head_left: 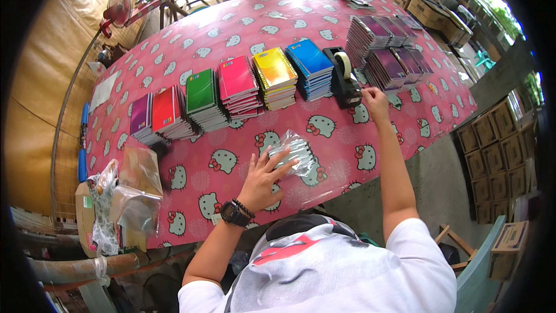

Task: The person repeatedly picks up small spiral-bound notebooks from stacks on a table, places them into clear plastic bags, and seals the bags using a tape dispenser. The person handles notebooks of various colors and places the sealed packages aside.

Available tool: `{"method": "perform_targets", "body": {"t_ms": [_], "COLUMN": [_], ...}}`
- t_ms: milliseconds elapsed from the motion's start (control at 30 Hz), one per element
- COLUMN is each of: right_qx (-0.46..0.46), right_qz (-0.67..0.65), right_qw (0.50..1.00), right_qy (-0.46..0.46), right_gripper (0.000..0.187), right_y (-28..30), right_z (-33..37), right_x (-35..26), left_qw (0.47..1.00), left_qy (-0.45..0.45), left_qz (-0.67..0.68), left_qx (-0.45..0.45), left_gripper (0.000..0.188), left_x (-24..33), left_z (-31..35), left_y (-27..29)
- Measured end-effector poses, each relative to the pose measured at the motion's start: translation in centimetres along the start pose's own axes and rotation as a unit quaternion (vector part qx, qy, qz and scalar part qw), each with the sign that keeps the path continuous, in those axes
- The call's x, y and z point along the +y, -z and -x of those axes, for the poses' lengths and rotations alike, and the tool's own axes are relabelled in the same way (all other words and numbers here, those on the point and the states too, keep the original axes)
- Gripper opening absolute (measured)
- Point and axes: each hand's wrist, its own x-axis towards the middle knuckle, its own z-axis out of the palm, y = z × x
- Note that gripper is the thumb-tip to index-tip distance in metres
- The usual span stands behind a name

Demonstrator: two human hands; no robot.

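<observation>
My left hand, with a black watch on its wrist, has its fingers spread over a clear plastic-wrapped bundle of spiral notebooks near the table's front edge. Farther right, my right hand is closed in a pinch at the cutter end of a black tape dispenser. The tape between those fingertips is too fine to see clearly. A pale roll of tape sits in the dispenser. Beside it runs a row of notebook stacks: blue, yellow, pink, green, red and purple.
Wrapped purple notebook bundles are piled at the right of the pink patterned table. Clear plastic bags lie at the left front edge. A fan stands at the far left, and cardboard boxes are stacked at the right.
</observation>
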Motion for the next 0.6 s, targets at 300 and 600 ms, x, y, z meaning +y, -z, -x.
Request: {"method": "perform_targets", "body": {"t_ms": [300, 600], "right_qx": [-0.455, -0.451], "right_qz": [-0.196, 0.38], "right_qw": [0.86, 0.789], "right_qy": [-0.12, 0.172], "right_gripper": [0.017, 0.053], "right_y": [-1.7, -4.4], "right_z": [4.6, 10.4], "right_x": [-11.1, -22.5], "left_qw": [1.0, 0.999], "left_qy": [-0.001, -0.006], "left_qz": [-0.006, -0.029], "left_qx": [-0.007, -0.039], "left_gripper": [0.084, 0.082], "left_x": [-0.1, 0.0], "left_z": [0.1, -0.1], "left_y": [0.1, 0.6]}}
